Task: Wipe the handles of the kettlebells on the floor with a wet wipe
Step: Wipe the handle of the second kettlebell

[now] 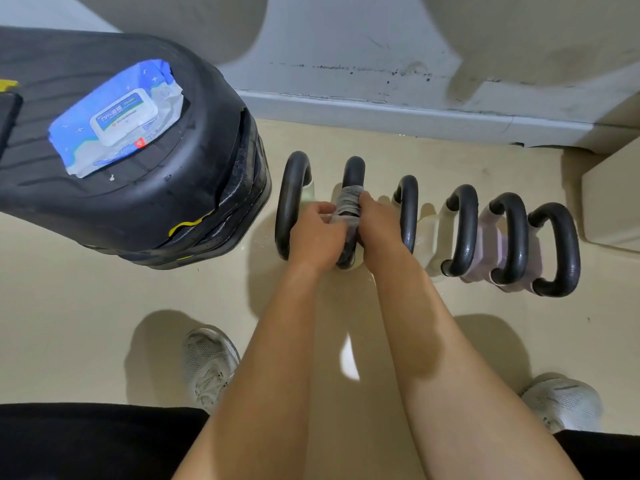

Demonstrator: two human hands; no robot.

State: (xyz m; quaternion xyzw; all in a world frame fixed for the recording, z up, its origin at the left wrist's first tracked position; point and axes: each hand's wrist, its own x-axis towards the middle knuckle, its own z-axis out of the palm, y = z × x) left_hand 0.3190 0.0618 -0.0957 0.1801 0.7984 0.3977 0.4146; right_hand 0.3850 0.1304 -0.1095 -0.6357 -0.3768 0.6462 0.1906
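Beige floor [86, 323] | crumpled grey wipe [348, 206] round black kettlebell handle [354, 171] | left hand [317, 233], right hand [379, 226]: grip clasping wipe

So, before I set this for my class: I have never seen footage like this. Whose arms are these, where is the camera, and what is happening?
There is no machine here, only a person. The single picture comes from a camera worn on the head, looking down, so the arms reach in from the bottom. Six kettlebells stand in a row on the floor by the wall. The left hand and right hand both grip a grey wet wipe wrapped round the second handle from the left. The pack of wipes lies on a black padded bench at the left. The white shoes are the person's own.
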